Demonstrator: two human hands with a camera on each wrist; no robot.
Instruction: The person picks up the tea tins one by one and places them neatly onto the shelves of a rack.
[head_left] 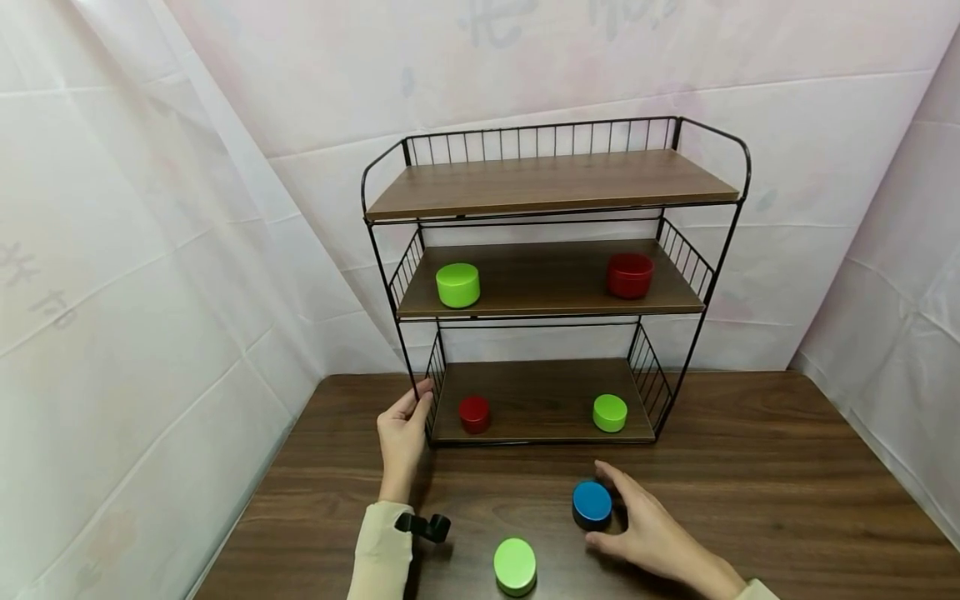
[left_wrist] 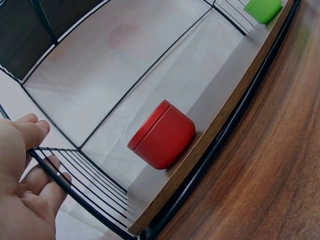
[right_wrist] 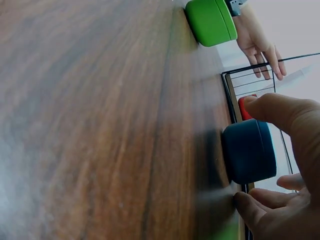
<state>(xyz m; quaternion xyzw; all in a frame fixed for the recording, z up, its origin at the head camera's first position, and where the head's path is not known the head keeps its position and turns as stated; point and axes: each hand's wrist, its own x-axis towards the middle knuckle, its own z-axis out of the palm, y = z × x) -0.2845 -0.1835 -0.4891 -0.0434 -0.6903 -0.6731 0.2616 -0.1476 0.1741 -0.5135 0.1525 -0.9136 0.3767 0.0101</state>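
A blue round lidded container (head_left: pixel 592 505) sits on the table in front of a three-tier wire shelf rack (head_left: pixel 551 185) with wooden boards. My right hand (head_left: pixel 651 533) is spread around its right side, thumb on the near side and fingers on the far side. In the right wrist view, gaps show between the fingertips and the blue container (right_wrist: pixel 249 151). My left hand (head_left: pixel 405 429) grips the rack's left side frame, with the thumb and fingers on either side of the wire in the left wrist view. Close to it on the bottom tier stands a small red container (left_wrist: pixel 162 135).
The middle tier holds a green container (head_left: pixel 457 286) at left and a red one (head_left: pixel 630 276) at right. Another green container (head_left: pixel 610 413) stands at the bottom tier's right. Nearer me, a green container (head_left: pixel 515 567) sits on the wooden table (head_left: pixel 787 483). White cloth hangs behind.
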